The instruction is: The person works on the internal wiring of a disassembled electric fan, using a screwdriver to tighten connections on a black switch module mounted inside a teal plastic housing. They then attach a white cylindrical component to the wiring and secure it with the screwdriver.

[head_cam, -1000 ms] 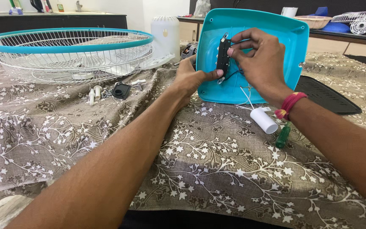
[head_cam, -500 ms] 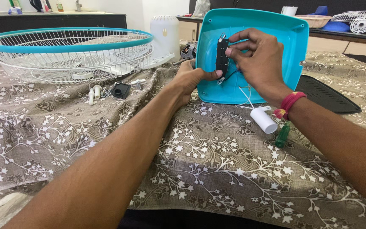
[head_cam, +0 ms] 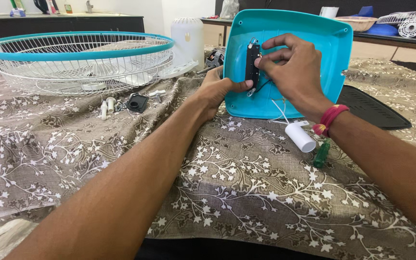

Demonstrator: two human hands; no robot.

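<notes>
1. two hands are seen at a teal panel (head_cam: 314, 58) that is stood on edge on the cloth (head_cam: 246, 192), its hollow side turned to the camera.
2. the left hand (head_cam: 217, 89) is closed on the panel's left rim, with the thumb pressed to a black strip (head_cam: 252, 65) mounted upright inside; the other fingers are hidden behind the rim.
3. the right hand (head_cam: 297, 72) is bent over the strip's upper end, fingertips pinched together there; what is pinched is too small to make out.
4. thin wires are run from the strip down to a white cylinder (head_cam: 300, 137) lying on the cloth just below the panel; part of their path is covered by the right wrist.
5. a green tool (head_cam: 321, 154) is half hidden under the right forearm.
6. a fan guard (head_cam: 73, 62) is set well to the left, with small white and black parts (head_cam: 121, 103) near it.
7. the right side of the cloth is cut off by the frame.
</notes>
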